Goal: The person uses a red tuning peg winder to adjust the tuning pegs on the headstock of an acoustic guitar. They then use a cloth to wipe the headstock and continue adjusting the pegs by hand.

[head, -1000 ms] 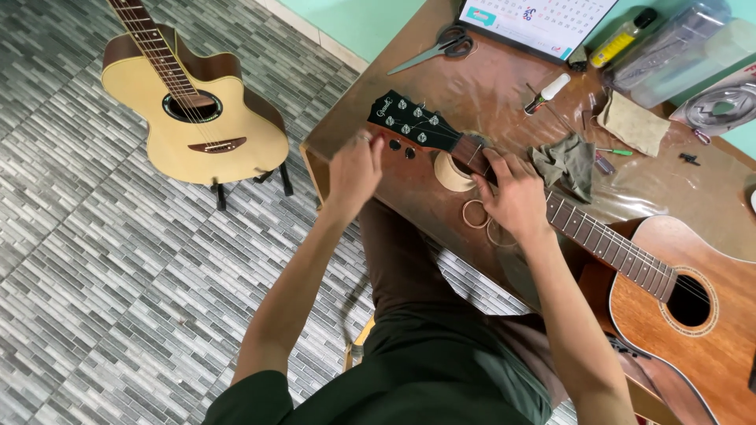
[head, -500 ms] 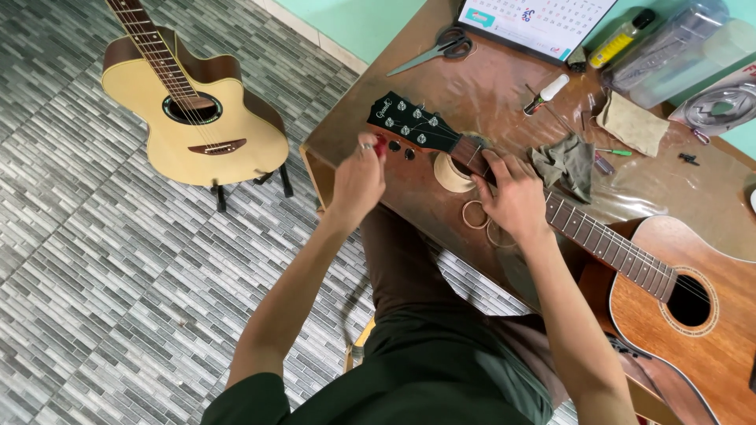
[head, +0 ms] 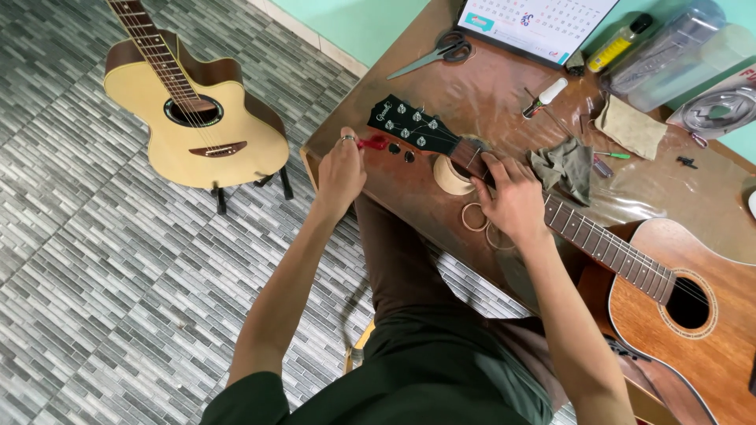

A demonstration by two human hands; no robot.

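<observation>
My left hand (head: 340, 169) pinches a red winder (head: 372, 143) at the near edge of the black headstock (head: 411, 126). The neck runs rightward across the desk (head: 504, 86); my right hand (head: 513, 203) clasps the neck beside the nut.

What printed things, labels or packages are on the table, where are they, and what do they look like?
Desk calendar: table's far edge, white grid sheet, dark frame.
Small bottle: right of calendar, lying down, yellow label, dark cap.
Clear plastic container: far right corner, boxy, see-through.
</observation>
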